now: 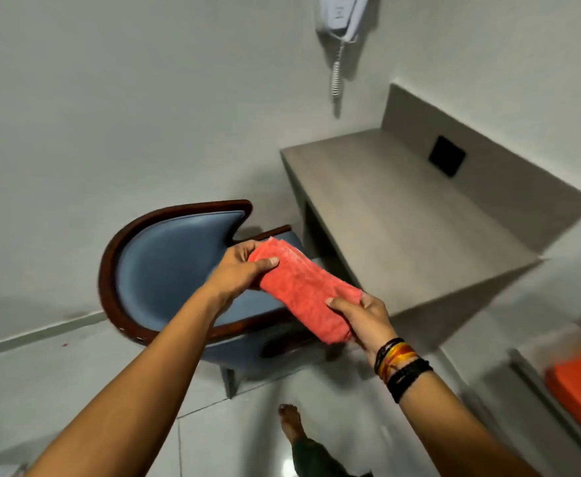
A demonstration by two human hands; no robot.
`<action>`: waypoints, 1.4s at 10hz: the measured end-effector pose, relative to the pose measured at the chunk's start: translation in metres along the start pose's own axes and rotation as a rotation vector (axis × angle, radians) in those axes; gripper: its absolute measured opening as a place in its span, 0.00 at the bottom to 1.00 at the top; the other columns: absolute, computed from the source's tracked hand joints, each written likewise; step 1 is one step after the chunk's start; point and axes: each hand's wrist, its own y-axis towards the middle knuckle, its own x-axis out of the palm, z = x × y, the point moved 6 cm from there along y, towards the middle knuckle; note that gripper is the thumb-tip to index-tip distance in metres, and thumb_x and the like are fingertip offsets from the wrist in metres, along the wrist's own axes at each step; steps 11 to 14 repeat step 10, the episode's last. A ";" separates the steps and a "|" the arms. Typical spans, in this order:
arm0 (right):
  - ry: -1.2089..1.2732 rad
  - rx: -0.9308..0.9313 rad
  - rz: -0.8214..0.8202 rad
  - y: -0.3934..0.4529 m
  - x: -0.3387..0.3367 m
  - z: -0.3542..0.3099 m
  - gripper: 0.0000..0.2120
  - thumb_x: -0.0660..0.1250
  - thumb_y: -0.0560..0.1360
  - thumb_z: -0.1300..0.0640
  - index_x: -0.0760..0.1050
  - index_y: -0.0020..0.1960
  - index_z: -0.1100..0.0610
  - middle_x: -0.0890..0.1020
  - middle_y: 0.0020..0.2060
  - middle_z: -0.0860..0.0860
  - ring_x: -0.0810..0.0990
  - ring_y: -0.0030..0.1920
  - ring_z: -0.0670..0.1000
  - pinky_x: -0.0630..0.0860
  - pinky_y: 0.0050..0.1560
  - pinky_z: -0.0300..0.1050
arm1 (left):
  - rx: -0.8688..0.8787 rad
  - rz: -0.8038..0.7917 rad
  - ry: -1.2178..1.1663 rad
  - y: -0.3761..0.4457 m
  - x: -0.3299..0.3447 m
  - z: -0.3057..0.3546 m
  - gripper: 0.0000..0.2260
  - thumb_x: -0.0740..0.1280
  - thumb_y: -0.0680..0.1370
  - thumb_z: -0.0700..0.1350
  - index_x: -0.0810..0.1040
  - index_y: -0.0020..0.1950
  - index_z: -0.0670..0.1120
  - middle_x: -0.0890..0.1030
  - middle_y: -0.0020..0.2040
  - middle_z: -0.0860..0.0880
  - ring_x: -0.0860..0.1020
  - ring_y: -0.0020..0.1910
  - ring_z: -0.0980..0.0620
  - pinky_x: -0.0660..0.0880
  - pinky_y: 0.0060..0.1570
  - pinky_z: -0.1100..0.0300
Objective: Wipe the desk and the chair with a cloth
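While both hands gripped a folded red cloth (301, 290) above the blue chair (175, 266), the left hand (239, 270) clamped its far end and the right hand (363, 316) pinched its near end; the grey desk (395, 215) stood right of the chair.
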 end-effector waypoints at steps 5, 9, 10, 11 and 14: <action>0.027 -0.063 0.561 -0.154 -0.388 0.003 0.10 0.68 0.75 0.66 0.84 0.53 0.62 0.83 0.43 0.56 0.80 0.43 0.54 0.78 0.48 0.52 | 0.092 -0.347 -0.047 -0.068 0.405 0.030 0.09 0.73 0.79 0.33 0.82 0.58 0.35 0.84 0.45 0.40 0.82 0.38 0.50 0.82 0.35 0.60; -0.548 0.015 0.684 -0.150 -0.553 0.056 0.16 0.75 0.69 0.50 0.84 0.55 0.53 0.87 0.50 0.56 0.85 0.53 0.61 0.80 0.59 0.63 | 0.265 -0.306 0.598 -0.089 0.599 0.002 0.23 0.64 0.79 0.48 0.76 0.74 0.49 0.83 0.69 0.46 0.82 0.66 0.44 0.78 0.68 0.47; -0.956 -0.370 0.651 -0.162 -0.502 0.009 0.19 0.66 0.79 0.54 0.77 0.69 0.56 0.81 0.66 0.57 0.79 0.67 0.60 0.75 0.67 0.54 | 0.511 -0.109 0.813 -0.102 0.571 0.020 0.24 0.60 0.84 0.50 0.68 0.81 0.48 0.71 0.81 0.43 0.70 0.79 0.42 0.68 0.79 0.45; -0.956 -0.370 0.651 -0.162 -0.502 0.009 0.19 0.66 0.79 0.54 0.77 0.69 0.56 0.81 0.66 0.57 0.79 0.67 0.60 0.75 0.67 0.54 | 0.511 -0.109 0.813 -0.102 0.571 0.020 0.24 0.60 0.84 0.50 0.68 0.81 0.48 0.71 0.81 0.43 0.70 0.79 0.42 0.68 0.79 0.45; -0.956 -0.370 0.651 -0.162 -0.502 0.009 0.19 0.66 0.79 0.54 0.77 0.69 0.56 0.81 0.66 0.57 0.79 0.67 0.60 0.75 0.67 0.54 | 0.511 -0.109 0.813 -0.102 0.571 0.020 0.24 0.60 0.84 0.50 0.68 0.81 0.48 0.71 0.81 0.43 0.70 0.79 0.42 0.68 0.79 0.45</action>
